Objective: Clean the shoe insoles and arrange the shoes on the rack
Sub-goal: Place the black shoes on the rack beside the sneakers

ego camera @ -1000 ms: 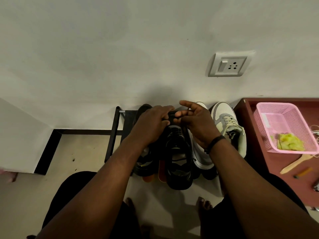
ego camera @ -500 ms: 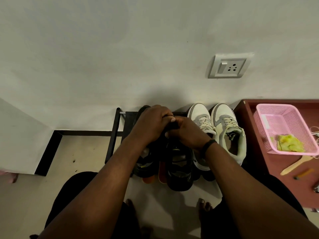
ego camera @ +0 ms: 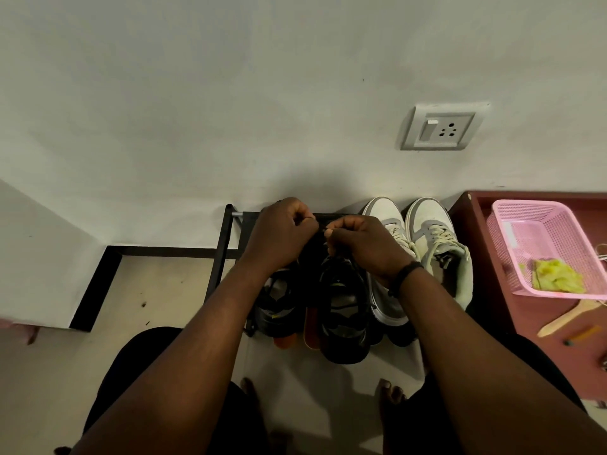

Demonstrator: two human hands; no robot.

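We note a white plastic wall socket point(ego camera: 441, 129) on the pale plaster wall point(ego camera: 230, 93). Right: reddish-brown table point(ego camera: 492, 257) bearing a pink mesh plastic basket point(ego camera: 525, 218) containing a crumpled yellow-green cloth point(ego camera: 556, 280); pale wooden-handled tool point(ego camera: 568, 318) beside it.

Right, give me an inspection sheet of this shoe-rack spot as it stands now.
Surface: black shoe rack against the wall, on a pale floor.
Job's things: black shoe on the rack, a second black shoe left of it; white sneakers on the right; orange insoles stand between the black shoes.
Clutter: pink basket holding a yellow cloth on the red-brown table; a wooden tool beside it.
Grippers: left hand and right hand, fingers curled, meet above the black shoe's toe end; what they pinch is too dark to tell.
Cables: pale cord at the right edge.
Surroundings: wall socket.
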